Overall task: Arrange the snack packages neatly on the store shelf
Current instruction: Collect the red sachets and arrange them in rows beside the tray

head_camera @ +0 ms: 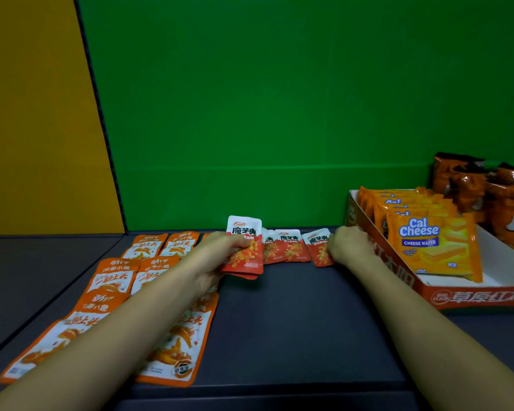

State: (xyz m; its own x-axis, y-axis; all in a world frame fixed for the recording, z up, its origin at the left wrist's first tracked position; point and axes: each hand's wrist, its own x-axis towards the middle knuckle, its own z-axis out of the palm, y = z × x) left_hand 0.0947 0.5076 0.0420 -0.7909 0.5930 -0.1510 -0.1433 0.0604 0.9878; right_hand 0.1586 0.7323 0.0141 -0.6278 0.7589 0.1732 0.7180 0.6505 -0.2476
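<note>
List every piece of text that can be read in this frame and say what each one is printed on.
"Cal Cheese" and "CHEESE WAFER": front wafer pack in the display box.
"魔芋爽": red-and-white packet in the left hand, and on the packets lying at the back.
"草原红太": front wall of the display box, cut off by the frame edge.
Orange packets: large Chinese print, too blurred to read surely.
Small print everywhere: unreadable.

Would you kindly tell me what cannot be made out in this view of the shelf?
Head view only:
- How many red packets the left hand holds: the front one hides those behind.
- The right hand fingertips on the rightmost red packet: hidden by the hand itself.
- Orange packets: partly covered by the left forearm.
- Dark orange bags: cut off by the right edge.
</note>
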